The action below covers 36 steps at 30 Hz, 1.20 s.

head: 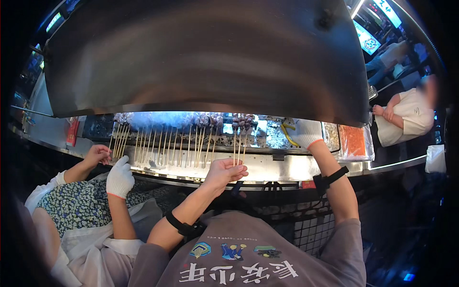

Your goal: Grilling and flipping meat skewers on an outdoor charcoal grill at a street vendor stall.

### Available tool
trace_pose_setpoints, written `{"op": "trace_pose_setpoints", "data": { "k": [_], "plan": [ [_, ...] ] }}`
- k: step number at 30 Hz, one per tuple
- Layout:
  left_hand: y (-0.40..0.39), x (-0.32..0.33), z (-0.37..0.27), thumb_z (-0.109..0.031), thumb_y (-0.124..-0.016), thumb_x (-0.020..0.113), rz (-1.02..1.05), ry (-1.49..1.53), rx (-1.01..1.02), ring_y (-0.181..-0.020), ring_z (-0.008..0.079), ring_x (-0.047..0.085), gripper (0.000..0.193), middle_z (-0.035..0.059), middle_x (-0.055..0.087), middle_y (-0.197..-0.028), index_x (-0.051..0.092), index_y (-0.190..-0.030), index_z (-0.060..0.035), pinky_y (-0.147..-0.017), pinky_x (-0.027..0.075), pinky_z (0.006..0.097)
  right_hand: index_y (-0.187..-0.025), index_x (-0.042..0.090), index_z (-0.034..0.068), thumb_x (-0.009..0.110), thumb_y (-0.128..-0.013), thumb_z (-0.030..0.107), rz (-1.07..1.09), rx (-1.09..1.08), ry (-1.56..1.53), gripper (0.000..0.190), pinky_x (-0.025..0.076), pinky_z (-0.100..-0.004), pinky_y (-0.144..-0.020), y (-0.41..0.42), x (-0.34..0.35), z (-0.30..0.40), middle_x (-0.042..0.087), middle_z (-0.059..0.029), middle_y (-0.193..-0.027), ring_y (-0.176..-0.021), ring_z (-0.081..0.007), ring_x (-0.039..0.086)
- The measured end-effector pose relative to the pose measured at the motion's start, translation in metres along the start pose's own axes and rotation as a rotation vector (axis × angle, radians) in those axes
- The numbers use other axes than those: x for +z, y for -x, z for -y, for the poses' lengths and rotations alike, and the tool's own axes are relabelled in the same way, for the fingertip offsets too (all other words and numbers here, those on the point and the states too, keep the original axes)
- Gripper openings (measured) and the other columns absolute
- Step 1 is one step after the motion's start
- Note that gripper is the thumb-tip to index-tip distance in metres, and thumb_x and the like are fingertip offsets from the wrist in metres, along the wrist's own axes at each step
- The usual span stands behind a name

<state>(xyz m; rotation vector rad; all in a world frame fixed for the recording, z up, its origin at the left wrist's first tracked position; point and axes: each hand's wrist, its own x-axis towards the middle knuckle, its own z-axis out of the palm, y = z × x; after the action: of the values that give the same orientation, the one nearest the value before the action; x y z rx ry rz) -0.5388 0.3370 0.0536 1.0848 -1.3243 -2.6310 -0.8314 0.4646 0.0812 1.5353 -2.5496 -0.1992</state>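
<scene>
My bare left hand (228, 171) pinches the lower ends of a few wooden skewers (235, 147). Dark pieces of meat (244, 121) sit at their far ends, over the grill (229, 143). On the right, my right hand (307, 133) wears a white knit glove and reaches in under the hood's edge. A curved yellow handle (287, 134) shows against the glove's left side; its grip on it is unclear, since the fingers are partly hidden.
A dark metal hood (208, 61) overhangs the grill. More meat skewers (168, 143) lie in a row to the left, under smoke. A co-worker's gloved hand (120, 179) and bare hand (97, 155) are beside them. A tray of orange-red seasoning (352, 141) stands right; a person (405, 114) stands beyond.
</scene>
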Motion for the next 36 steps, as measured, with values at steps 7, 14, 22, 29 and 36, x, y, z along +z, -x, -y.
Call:
{"op": "trace_pose_setpoints", "data": {
  "k": [7, 14, 22, 29, 36],
  "plan": [
    [0.001, -0.003, 0.009, -0.009, -0.088, 0.065, 0.001, -0.009, 0.016, -0.084, 0.0158, 0.068, 0.023, 0.0122, 0.068, -0.096, 0.061, -0.106, 0.0048, -0.072, 0.055, 0.0222, -0.096, 0.071, 0.011, 0.065, -0.08, 0.044, -0.108, -0.017, -0.186, 0.038, 0.051, -0.04, -0.07, 0.002, -0.012, 0.006, 0.069, -0.0114, -0.084, -0.076, -0.0308, 0.065],
    [-0.006, -0.001, 0.013, -0.011, -0.088, 0.066, 0.018, 0.013, 0.021, -0.086, 0.0184, 0.068, 0.023, 0.012, 0.067, -0.096, 0.061, -0.104, 0.0046, -0.075, 0.055, 0.0242, -0.107, 0.066, 0.01, 0.065, -0.082, 0.041, -0.157, 0.2, -0.375, 0.04, 0.051, -0.0384, -0.078, 0.023, -0.015, 0.001, 0.067, -0.0122, -0.1, -0.093, -0.0305, 0.064],
    [-0.009, -0.004, 0.014, -0.01, -0.089, 0.065, 0.025, 0.021, 0.053, -0.085, 0.0182, 0.068, 0.019, 0.012, 0.067, -0.093, 0.061, -0.101, 0.0034, -0.074, 0.055, 0.0244, -0.097, 0.062, 0.007, 0.073, -0.072, 0.024, 0.078, -0.113, -0.593, 0.032, 0.05, -0.0339, -0.065, 0.093, -0.045, -0.012, 0.064, -0.0099, -0.092, -0.078, -0.0268, 0.065],
    [-0.008, -0.003, 0.017, -0.01, -0.089, 0.065, 0.04, 0.002, 0.061, -0.085, 0.0175, 0.068, 0.019, 0.0111, 0.068, -0.093, 0.061, -0.102, 0.0024, -0.074, 0.054, 0.0237, -0.101, 0.061, 0.012, 0.073, -0.072, 0.028, 0.126, -0.146, -0.234, 0.036, 0.05, -0.0384, -0.066, 0.129, 0.006, 0.011, 0.06, -0.0068, -0.089, -0.081, -0.0281, 0.061],
    [-0.006, -0.001, 0.018, -0.01, -0.089, 0.064, 0.0, -0.061, 0.083, -0.086, 0.0153, 0.067, 0.022, 0.0096, 0.068, -0.095, 0.06, -0.106, 0.0033, -0.073, 0.053, 0.0223, -0.112, 0.061, 0.009, 0.061, -0.08, 0.02, 0.024, -0.03, -0.173, 0.034, 0.047, -0.0356, -0.08, 0.122, -0.002, 0.068, 0.061, -0.007, -0.095, -0.091, -0.0263, 0.058]
  ]
}}
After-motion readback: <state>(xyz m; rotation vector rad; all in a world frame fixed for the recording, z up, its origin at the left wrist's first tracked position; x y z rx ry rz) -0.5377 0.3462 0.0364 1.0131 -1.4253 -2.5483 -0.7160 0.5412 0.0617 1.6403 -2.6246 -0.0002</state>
